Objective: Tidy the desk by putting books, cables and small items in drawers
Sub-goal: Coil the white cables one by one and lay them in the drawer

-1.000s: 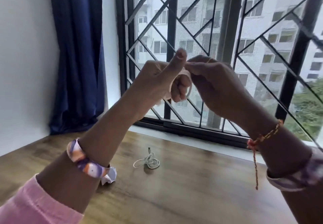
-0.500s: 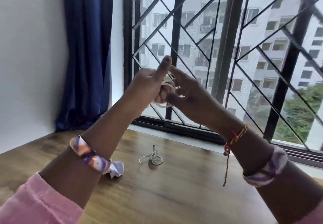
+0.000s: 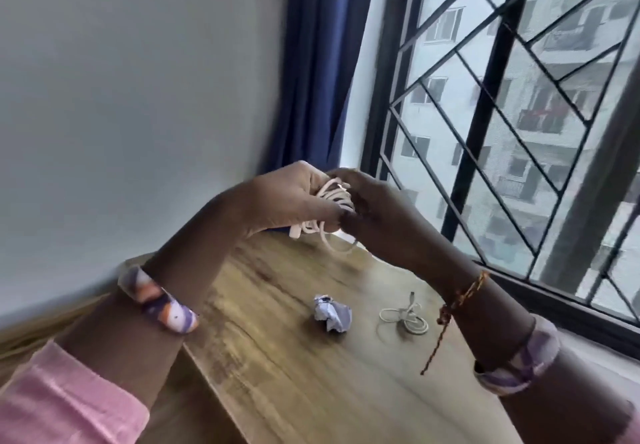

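A white cable (image 3: pixel 330 201) is wound into a bundle of loops and held up above the far end of the wooden desk (image 3: pixel 277 367). My left hand (image 3: pixel 287 198) grips the bundle, with a loose loop and a plug end hanging below it. My right hand (image 3: pixel 370 208) pinches the coils from the right side. A second coiled white cable (image 3: pixel 405 319) lies flat on the desk near the window. A crumpled ball of paper (image 3: pixel 332 314) sits to its left.
A window with a black metal grille (image 3: pixel 485 104) runs along the desk's right side. A blue curtain (image 3: pixel 318 63) hangs in the corner beside a white wall (image 3: pixel 138 97). The desk's left edge drops off near my left forearm.
The view has swung left and down, so the desk items now sit more to the right. My hands have lowered slightly, and my left thumb has come down onto the wound cable.
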Motion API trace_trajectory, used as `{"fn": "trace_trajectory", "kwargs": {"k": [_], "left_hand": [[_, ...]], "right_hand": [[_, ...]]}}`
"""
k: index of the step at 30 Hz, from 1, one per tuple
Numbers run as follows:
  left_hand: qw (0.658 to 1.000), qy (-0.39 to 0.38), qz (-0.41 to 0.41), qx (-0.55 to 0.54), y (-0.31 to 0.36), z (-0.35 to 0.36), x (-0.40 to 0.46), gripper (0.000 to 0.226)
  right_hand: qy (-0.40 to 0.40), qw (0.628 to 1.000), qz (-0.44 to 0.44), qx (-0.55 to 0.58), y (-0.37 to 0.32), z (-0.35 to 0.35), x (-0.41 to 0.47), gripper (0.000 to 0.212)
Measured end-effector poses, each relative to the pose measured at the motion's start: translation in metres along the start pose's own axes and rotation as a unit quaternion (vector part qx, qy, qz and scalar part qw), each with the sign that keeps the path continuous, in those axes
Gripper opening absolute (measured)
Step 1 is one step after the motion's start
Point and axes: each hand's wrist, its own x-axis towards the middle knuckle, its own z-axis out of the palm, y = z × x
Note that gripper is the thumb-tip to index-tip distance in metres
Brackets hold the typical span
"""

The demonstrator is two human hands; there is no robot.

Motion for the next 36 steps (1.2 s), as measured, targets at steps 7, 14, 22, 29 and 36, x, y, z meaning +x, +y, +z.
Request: {"fn": "trace_trajectory", "kwargs": {"k": [7,14,22,29,36], "left_hand": [[0.960,0.280,-0.020,0.012,-0.018,-0.019,-0.035,0.031],[0.953,0.260,-0.117,0.107,-0.016,-0.028,-0.060,0.020],[0.904,0.364,-0.047,0.218,-0.016,-0.025,-0.068,0.015],[0.821,0.413,0.040,0.391,-0.021,0.011,-0.057,0.044],[0.831,0.364,0.080,0.413,-0.009,0.040,-0.038,0.043]], "right_hand": [[0.048,0.998,-0.051,0.006,-0.024,0.040,0.020,0.025],[0.020,0.989,-0.045,0.142,-0.047,0.072,0.027,0.038],[0.056,0.990,-0.081,0.103,-0.056,0.066,0.026,0.039],[0.047,0.986,-0.019,0.156,-0.044,0.051,0.014,0.039],[0.085,0.992,0.004,0.092,-0.028,0.022,-0.004,0.026]]}}
